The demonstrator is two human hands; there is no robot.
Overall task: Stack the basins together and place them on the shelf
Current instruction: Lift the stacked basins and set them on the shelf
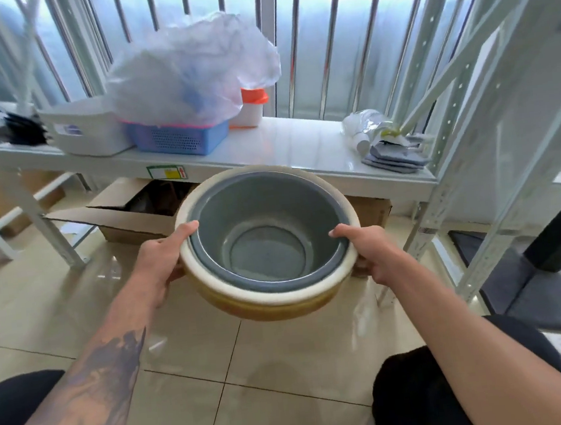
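Both hands (375,254) clamped on nested basins (268,244), before shelf (300,145) between blue basket (179,139) and rags (394,158).

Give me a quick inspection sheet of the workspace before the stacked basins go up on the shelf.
Surface: white shelf has a bare stretch in the middle.
Job's things: grey basin nested inside yellow basin, held in the air in front of the shelf.
Clutter: white bin, blue basket under a plastic bag, orange-lidded container, and folded cloths at the right end.
Hands: left hand and right hand grip opposite rims.
Cables: nothing seen.
Surroundings: tiled floor, open cardboard box under the shelf, window bars behind.
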